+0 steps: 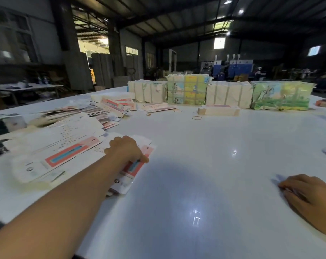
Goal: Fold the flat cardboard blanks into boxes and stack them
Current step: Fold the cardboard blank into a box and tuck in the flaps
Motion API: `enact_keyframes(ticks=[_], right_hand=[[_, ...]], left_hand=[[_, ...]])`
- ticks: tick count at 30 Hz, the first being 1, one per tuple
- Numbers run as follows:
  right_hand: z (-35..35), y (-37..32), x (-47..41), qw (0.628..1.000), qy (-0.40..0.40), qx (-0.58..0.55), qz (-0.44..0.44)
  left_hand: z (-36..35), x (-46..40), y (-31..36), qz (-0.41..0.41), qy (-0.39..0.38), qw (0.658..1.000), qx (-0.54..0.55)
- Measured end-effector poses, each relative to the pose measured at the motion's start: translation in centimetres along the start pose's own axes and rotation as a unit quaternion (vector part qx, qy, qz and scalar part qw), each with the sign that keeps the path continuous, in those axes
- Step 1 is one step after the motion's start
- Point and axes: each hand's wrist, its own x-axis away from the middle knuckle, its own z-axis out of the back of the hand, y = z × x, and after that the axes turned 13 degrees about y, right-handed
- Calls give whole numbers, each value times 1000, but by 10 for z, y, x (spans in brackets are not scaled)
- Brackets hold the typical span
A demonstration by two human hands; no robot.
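Left hand: left hand (125, 149) lies on a flat blank (134, 165), fingers curled at its far edge and thumb on its pink panel; whether it actually grips the blank, I cannot tell.
Right hand: right hand (305, 191) rests palm down on the table (205, 184), fingers relaxed, holding nothing.
Blanks: loose pile of blanks (61, 146) spreads just left of the left hand.
Far side: stack of blanks (219, 109), rubber band (196, 118), four wrapped bundles (229, 96).

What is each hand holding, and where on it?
Left hand grips a flat white-and-pink cardboard blank near its far end. Right hand rests on the white table, holding nothing.
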Motion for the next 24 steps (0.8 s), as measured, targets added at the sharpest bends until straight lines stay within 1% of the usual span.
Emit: enact_keyframes(ticks=[3,5,8,11,13,16,19,21,24], right_hand=[[0,-1,0,1000,-2,-2,-5],[1,-3,-1,1000,-16,3,-24],[5,-9,-4,999,-29,6,-32],[12,-18,-6,997,-47,-4,-57],[17,-25,-7,996,-59,-12,-64],[18,-29,-9,996,-71,-11,-62],[19,-28,-10,995,-78,5,-64],[21,-27,-10,994,-88,8,-68],[22,-27,-10,992,-98,14,-75]], left_hand=[[-1,-4,3,39,6,999,25],[-2,-4,7,36,35,999,16],[-2,2,16,-4,83,996,24],[1,11,22,-39,106,991,78],[7,16,31,-83,123,983,108],[13,35,66,-169,123,962,177],[7,71,110,-262,107,928,241],[0,98,135,-309,82,902,291],[-17,132,161,-366,40,868,334]])
